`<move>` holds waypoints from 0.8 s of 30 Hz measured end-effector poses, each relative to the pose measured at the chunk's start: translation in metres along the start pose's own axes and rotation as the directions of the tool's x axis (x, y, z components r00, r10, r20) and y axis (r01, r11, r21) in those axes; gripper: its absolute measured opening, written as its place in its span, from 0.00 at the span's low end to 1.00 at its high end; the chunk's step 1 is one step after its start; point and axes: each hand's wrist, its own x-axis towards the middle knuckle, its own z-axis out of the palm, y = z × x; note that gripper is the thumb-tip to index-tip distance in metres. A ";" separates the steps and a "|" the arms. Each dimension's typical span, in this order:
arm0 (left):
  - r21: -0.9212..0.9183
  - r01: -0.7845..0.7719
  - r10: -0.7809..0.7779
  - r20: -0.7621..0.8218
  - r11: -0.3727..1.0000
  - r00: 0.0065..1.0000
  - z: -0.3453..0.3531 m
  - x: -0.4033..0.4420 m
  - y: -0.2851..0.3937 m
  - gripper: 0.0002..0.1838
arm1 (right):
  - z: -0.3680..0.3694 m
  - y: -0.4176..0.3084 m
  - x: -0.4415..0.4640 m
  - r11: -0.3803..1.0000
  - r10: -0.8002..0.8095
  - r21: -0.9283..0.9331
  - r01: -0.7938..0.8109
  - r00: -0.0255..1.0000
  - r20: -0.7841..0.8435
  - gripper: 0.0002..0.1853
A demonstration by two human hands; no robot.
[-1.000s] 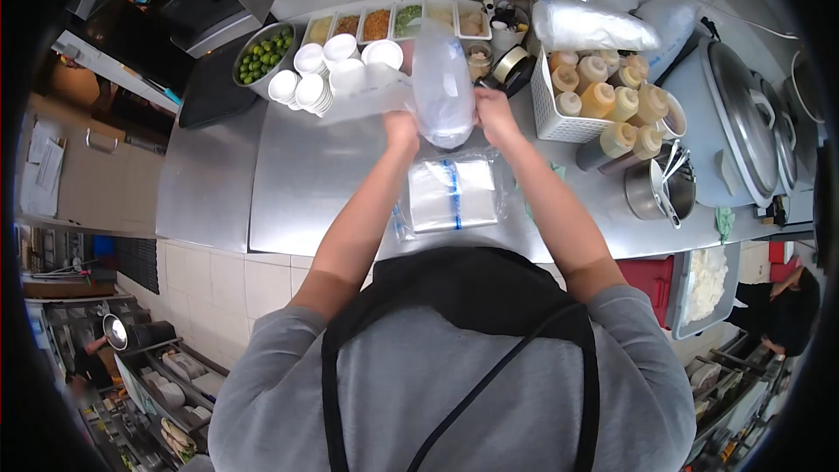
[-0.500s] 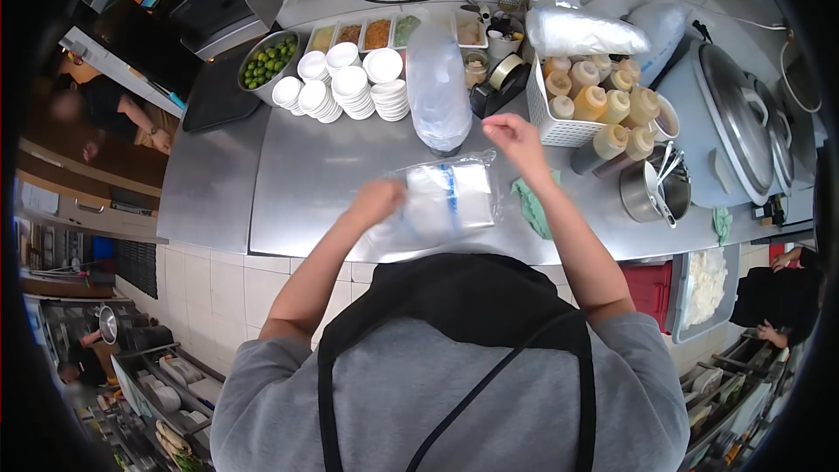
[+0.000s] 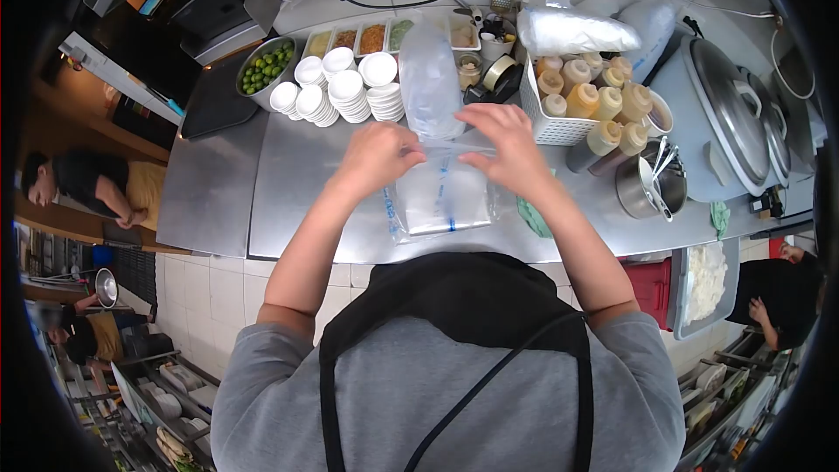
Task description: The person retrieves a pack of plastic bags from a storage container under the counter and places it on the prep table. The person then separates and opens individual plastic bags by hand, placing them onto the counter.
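Note:
A flat pack of clear plastic bags point(image 3: 450, 201) with blue print lies on the steel counter in front of me. My left hand point(image 3: 376, 156) is over the pack's far left corner, thumb and fingers drawn together on thin clear plastic at its far edge. Across from it, my right hand point(image 3: 507, 144) hovers near the far right corner, thumb and fingers apart and curved. Just beyond both hands stands a tall bundle in cloudy plastic point(image 3: 431, 87); its contents are hard to make out.
Stacked white lids or cups point(image 3: 345, 92) and a bowl of limes point(image 3: 266, 68) stand at the back left. To the right are a white basket of sauce bottles point(image 3: 559, 129), a pot with utensils point(image 3: 638, 188), a green cloth point(image 3: 533, 217) and a large lidded cooker point(image 3: 734, 114). Other people are at both sides.
My left hand has moved forward to the pack's far edge. My right hand has come inward and lower, its fingers spreading. The clear plastic around the pack has shifted.

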 end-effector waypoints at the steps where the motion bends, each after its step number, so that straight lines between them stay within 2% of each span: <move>1: -0.066 -0.061 0.061 -0.008 0.996 0.998 0.003 0.001 0.001 0.07 | -0.003 -0.006 0.002 0.998 -0.057 -0.009 0.056 0.997 -0.061 0.09; 2: -0.132 -0.123 0.122 -0.021 0.984 0.992 0.005 0.002 0.001 0.08 | -0.006 -0.012 0.005 0.993 -0.113 -0.025 0.111 0.986 -0.121 0.08; 3: -0.132 -0.125 0.123 -0.021 0.983 0.992 0.004 0.001 0.001 0.08 | -0.011 -0.014 0.006 0.993 -0.110 0.043 0.110 0.994 0.001 0.06; 4: -0.398 -0.042 0.094 0.114 0.917 0.989 0.002 -0.001 0.000 0.09 | -0.014 -0.015 0.007 0.989 -0.114 0.111 0.100 0.986 0.122 0.03; 5: -0.619 0.078 0.101 0.249 0.781 0.963 -0.001 -0.003 -0.002 0.09 | -0.015 -0.015 0.009 0.988 -0.116 0.112 0.102 0.986 0.122 0.03; 6: -0.618 0.078 0.099 0.247 0.782 0.964 0.001 -0.006 -0.011 0.09 | -0.016 -0.013 0.009 0.979 -0.031 0.203 0.005 0.991 0.127 0.04; 7: -0.944 0.160 0.333 0.255 0.288 0.908 0.006 -0.009 -0.022 0.10 | -0.016 -0.012 0.010 0.952 0.055 0.291 -0.094 0.988 0.142 0.04; 8: -0.907 0.305 0.520 0.118 -0.290 0.846 0.010 -0.012 -0.029 0.11 | -0.017 -0.014 0.011 0.952 0.054 0.291 -0.095 0.988 0.143 0.04; 9: -0.907 0.305 0.519 0.118 -0.292 0.847 0.014 -0.012 -0.024 0.11 | -0.018 -0.018 0.013 0.898 0.093 0.420 -0.130 0.990 0.108 0.08; 10: -0.990 0.094 0.218 0.069 -0.106 0.974 0.022 -0.011 -0.012 0.14 | -0.018 -0.023 0.014 0.825 0.136 0.543 -0.157 0.988 0.078 0.12; 11: -0.988 -0.058 -0.081 -0.070 0.146 0.994 0.031 -0.010 0.002 0.16 | -0.013 -0.032 0.014 0.825 0.136 0.543 -0.157 0.988 0.080 0.12; 13: -0.937 -0.154 -0.135 -0.205 0.315 0.969 0.030 -0.007 0.032 0.17 | -0.004 -0.049 0.014 0.586 0.256 0.761 -0.279 0.955 0.152 0.19; 14: -0.967 -0.072 -0.209 -0.125 0.243 0.970 0.030 -0.005 0.033 0.15 | 0.000 -0.041 0.014 0.702 0.144 0.700 -0.133 0.989 0.044 0.21; 15: -0.987 0.005 -0.277 -0.041 0.163 0.960 0.029 -0.003 0.033 0.14 | -0.006 -0.037 0.019 0.704 0.140 0.698 -0.130 0.989 0.043 0.21; 16: -0.990 -0.137 -0.247 -0.125 -0.033 0.961 0.011 0.001 0.041 0.12 | -0.016 -0.032 0.026 0.318 0.251 0.922 -0.221 0.957 0.143 0.18; 17: -0.942 -0.094 -0.141 -0.050 -0.322 0.989 -0.003 0.007 0.029 0.13 | -0.025 -0.025 0.033 -0.136 0.303 0.959 -0.249 0.911 0.280 0.16; 18: -0.816 -0.015 -0.017 -0.006 -0.578 1.000 -0.017 0.014 0.015 0.15 | -0.033 -0.011 0.043 -0.339 0.315 0.919 -0.201 0.897 0.312 0.12; 19: -0.815 -0.017 -0.021 -0.006 -0.579 1.000 -0.032 0.022 0.016 0.15 | -0.036 -0.009 0.056 -0.341 0.313 0.917 -0.204 0.896 0.316 0.12; 21: -0.904 -0.087 -0.181 -0.011 -0.418 0.983 -0.057 0.037 0.020 0.11 | -0.041 -0.004 0.078 -0.247 0.239 0.949 -0.194 0.937 0.254 0.11; 22: -0.904 -0.085 -0.183 -0.008 -0.419 0.983 -0.053 0.044 0.014 0.11 | -0.036 0.001 0.088 -0.249 0.241 0.949 -0.196 0.936 0.257 0.11; 23: -0.976 -0.203 -0.240 -0.178 -0.083 0.954 -0.044 0.051 0.006 0.13 | -0.027 0.005 0.099 0.218 0.265 0.935 -0.279 0.939 0.218 0.10; 24: -0.919 -0.291 -0.233 -0.355 0.266 0.905 -0.033 0.058 -0.004 0.15 | -0.018 0.008 0.108 0.634 0.267 0.709 -0.309 0.948 0.175 0.09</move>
